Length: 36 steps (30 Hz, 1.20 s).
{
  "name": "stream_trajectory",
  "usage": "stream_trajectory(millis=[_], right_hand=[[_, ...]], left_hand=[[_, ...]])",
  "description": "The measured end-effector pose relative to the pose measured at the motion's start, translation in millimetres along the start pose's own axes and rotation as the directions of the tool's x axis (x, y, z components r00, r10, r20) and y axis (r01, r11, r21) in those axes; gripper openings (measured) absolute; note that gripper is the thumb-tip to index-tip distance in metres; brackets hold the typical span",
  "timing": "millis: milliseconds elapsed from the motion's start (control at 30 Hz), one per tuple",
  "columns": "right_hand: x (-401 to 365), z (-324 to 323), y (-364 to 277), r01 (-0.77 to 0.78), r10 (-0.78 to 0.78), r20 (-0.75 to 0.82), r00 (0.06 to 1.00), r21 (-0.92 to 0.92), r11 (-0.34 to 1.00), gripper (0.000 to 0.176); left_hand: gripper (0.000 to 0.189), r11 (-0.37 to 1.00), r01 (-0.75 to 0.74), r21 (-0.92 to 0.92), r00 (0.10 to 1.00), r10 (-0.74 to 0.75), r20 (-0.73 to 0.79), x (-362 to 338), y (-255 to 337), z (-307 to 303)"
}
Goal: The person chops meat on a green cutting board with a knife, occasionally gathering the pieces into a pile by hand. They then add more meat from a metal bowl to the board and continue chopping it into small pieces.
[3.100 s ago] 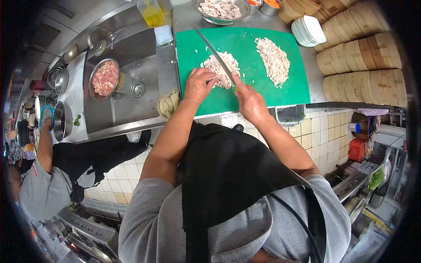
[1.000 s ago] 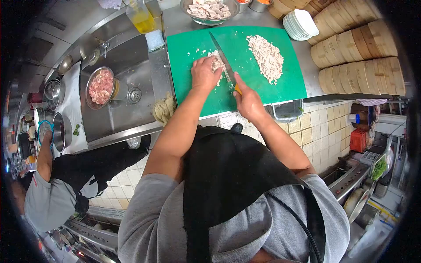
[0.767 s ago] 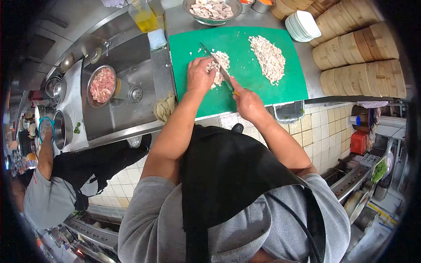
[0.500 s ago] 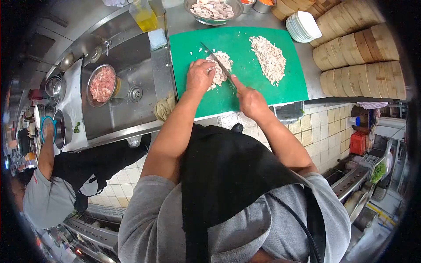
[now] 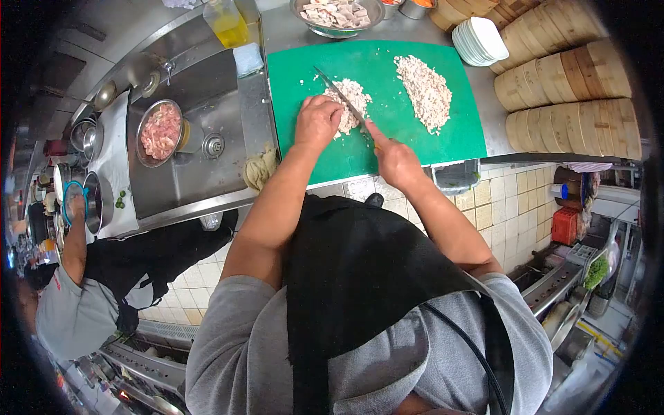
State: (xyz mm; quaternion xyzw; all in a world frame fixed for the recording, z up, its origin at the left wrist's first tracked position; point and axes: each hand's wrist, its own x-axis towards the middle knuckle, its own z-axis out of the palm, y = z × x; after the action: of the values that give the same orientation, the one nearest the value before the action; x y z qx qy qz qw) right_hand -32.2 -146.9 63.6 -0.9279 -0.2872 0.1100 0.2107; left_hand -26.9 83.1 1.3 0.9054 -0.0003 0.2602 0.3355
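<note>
A green cutting board (image 5: 380,155) lies before me with two heaps of finely chopped pale meat. My right hand (image 5: 398,160) grips a knife (image 5: 344,100) by its handle, the blade pointing up and left across the nearer heap. Against the left side of that chopped meat (image 5: 356,90), my left hand (image 5: 318,124) is closed, fingers curled and pressed together beside the blade. Its fingertips are partly hidden. The larger heap of chopped meat (image 5: 423,93) sits apart on the board's right side, touched by neither hand.
Behind the board stands a metal bowl (image 5: 377,12) of meat pieces. A bowl of raw pink meat (image 5: 160,133) is in the sink (image 5: 207,181) at left. Stacked white plates (image 5: 484,41) and bamboo steamers (image 5: 570,128) stand right. A co-worker (image 5: 79,304) works far left.
The knife and both hands have shifted only slightly. My left fingers look more tucked in against the chopped meat. The two heaps stay in place.
</note>
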Motion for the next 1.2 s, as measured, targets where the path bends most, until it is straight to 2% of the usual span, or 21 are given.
stream_trajectory(millis=[100, 167, 200, 267, 400, 467, 567, 600, 667, 700, 767, 800, 833, 867, 900, 933, 967, 1000, 1067, 1133, 1200], right_hand=[[1, -7, -4, 0.028, -0.028, -0.003, 1.0, 0.063, 0.998, 0.07], [-1, -11, -12, 0.066, -0.052, -0.104, 0.993, 0.131, 0.989, 0.07], [0, -7, -6, 0.064, -0.051, -0.104, 0.993, 0.13, 0.989, 0.07], [5, 4, 8, 0.025, -0.025, 0.077, 0.997, -0.006, 1.0, 0.064], [8, -8, 6, 0.084, -0.083, -0.035, 0.996, 0.037, 0.996, 0.065], [7, -5, 7, 0.002, -0.002, -0.046, 0.999, -0.006, 1.0, 0.066], [12, -12, 10, -0.061, 0.066, 0.091, 0.994, -0.053, 0.997, 0.067], [11, -13, 8, -0.061, 0.066, 0.091, 0.994, -0.052, 0.997, 0.067], [8, -15, 6, -0.008, 0.011, -0.069, 0.998, 0.051, 0.999, 0.068], [9, -16, 7, -0.01, 0.013, -0.07, 0.997, 0.051, 0.999, 0.068], [11, -16, 10, -0.121, 0.131, 0.116, 0.985, -0.09, 0.989, 0.069], [11, -19, 12, -0.122, 0.132, 0.114, 0.985, -0.089, 0.989, 0.069], [13, -24, 15, -0.06, 0.062, 0.06, 0.996, -0.041, 0.997, 0.069], [11, -27, 18, -0.002, 0.002, 0.009, 1.0, 0.005, 1.0, 0.069], [10, -28, 20, -0.003, 0.003, 0.006, 1.0, 0.002, 1.0, 0.069], [10, -28, 22, -0.031, 0.032, -0.059, 0.998, 0.023, 0.999, 0.07], [10, -28, 23, -0.055, 0.06, -0.119, 0.991, 0.047, 0.997, 0.071], [10, -26, 26, -0.052, 0.057, -0.116, 0.992, 0.047, 0.998, 0.071], [10, -22, 36, -0.198, 0.196, -0.043, 0.98, -0.041, 0.979, 0.071], [6, -17, 41, -0.185, 0.184, -0.051, 0.982, -0.011, 0.983, 0.072], [6, -13, 44, -0.167, 0.168, -0.054, 0.984, 0.019, 0.986, 0.073]], left_hand=[[0.012, 1.0, -0.024, -0.008, 1.0, 0.024, -0.009, -1, -3, 1], [0.012, 0.999, -0.034, 0.002, 0.999, 0.034, -0.026, -2, -4, 3], [0.012, 0.999, -0.042, 0.016, 0.998, 0.043, -0.04, -3, -4, 3], [0.012, 0.999, -0.036, 0.015, 0.999, 0.037, -0.039, -6, -5, 4], [0.01, 1.0, -0.015, 0.007, 0.999, 0.016, -0.043, -4, -1, 1], [0.01, 1.0, -0.016, 0.007, 0.999, 0.017, -0.042, -2, 0, 1], [0.01, 1.0, -0.014, 0.008, 0.999, 0.014, -0.045, -4, 1, -2], [0.011, 1.0, -0.012, 0.0, 0.999, 0.012, -0.048, -5, 2, -3], [0.011, 1.0, -0.008, -0.017, 0.998, 0.007, -0.062, -7, 3, -6], [0.012, 1.0, -0.001, -0.032, 0.997, -0.002, -0.076, -8, 2, -8], [0.015, 0.999, 0.047, -0.025, 0.996, -0.049, -0.078, -8, -1, -14], [0.018, 0.996, 0.091, -0.021, 0.992, -0.092, -0.083, -7, -5, -16], [0.018, 0.996, 0.087, -0.018, 0.992, -0.088, -0.088, -4, -12, -19], [0.025, 0.992, 0.126, 0.008, 0.986, -0.124, -0.107, -4, -19, -22], [0.031, 0.986, 0.163, 0.031, 0.979, -0.157, -0.13, -2, -27, -24], [0.039, 0.969, 0.23, 0.084, 0.97, -0.222, -0.097, 1, -36, -26], [0.039, 0.969, 0.233, 0.083, 0.969, -0.225, -0.101, 5, -44, -27], [0.042, 0.956, 0.254, 0.149, 0.966, -0.243, -0.085, 9, -51, -29], [0.045, 0.94, 0.266, 0.212, 0.964, -0.257, -0.07, 22, -61, -25], [0.048, 0.899, 0.258, 0.353, 0.961, -0.278, 0.006, 40, -64, -21], [0.048, 0.883, 0.252, 0.397, 0.957, -0.287, 0.031, 57, -62, -11]])
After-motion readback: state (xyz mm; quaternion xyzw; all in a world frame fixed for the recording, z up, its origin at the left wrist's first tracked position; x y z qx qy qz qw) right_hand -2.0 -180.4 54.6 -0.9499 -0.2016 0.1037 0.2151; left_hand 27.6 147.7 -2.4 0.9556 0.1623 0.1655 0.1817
